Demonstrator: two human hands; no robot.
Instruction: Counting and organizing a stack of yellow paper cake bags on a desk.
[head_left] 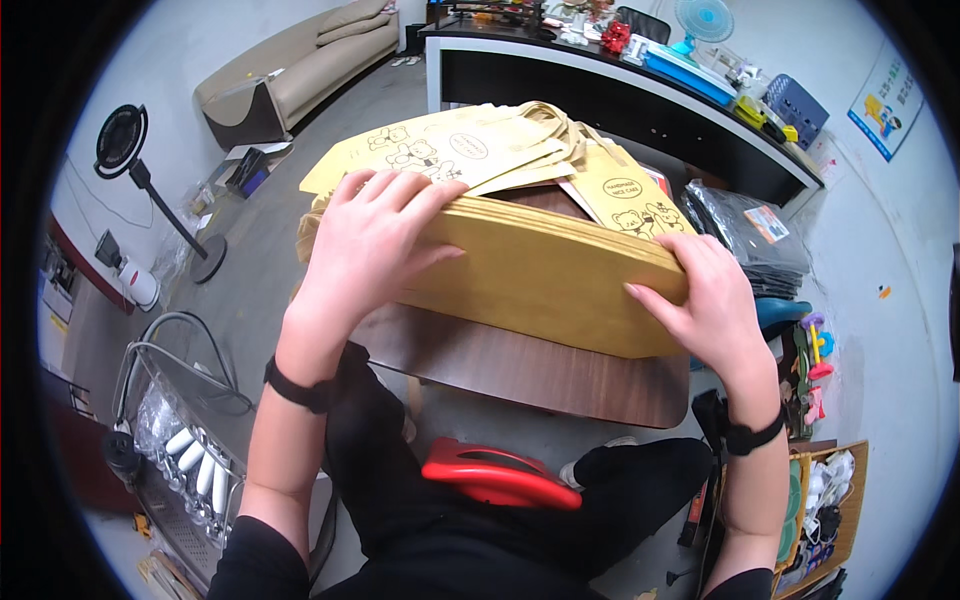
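A thick stack of flat kraft paper bags (540,285) stands on its long edge on a brown wooden tabletop (600,390), held between my two hands. My left hand (385,235) has its fingers curled over the stack's top edge at the left, with the thumb on the near face. My right hand (700,300) grips the stack's right end in the same way. Behind the stack lie more yellow paper bags with handles (450,150), printed with cartoon animals and fanned over the table.
Beyond stands a black and white desk (620,130) crowded with items, with a beige sofa (290,70) and standing fan (155,190) at left. Black plastic-wrapped bundles (735,255) sit right of the table. A red seat (500,480) shows between my legs.
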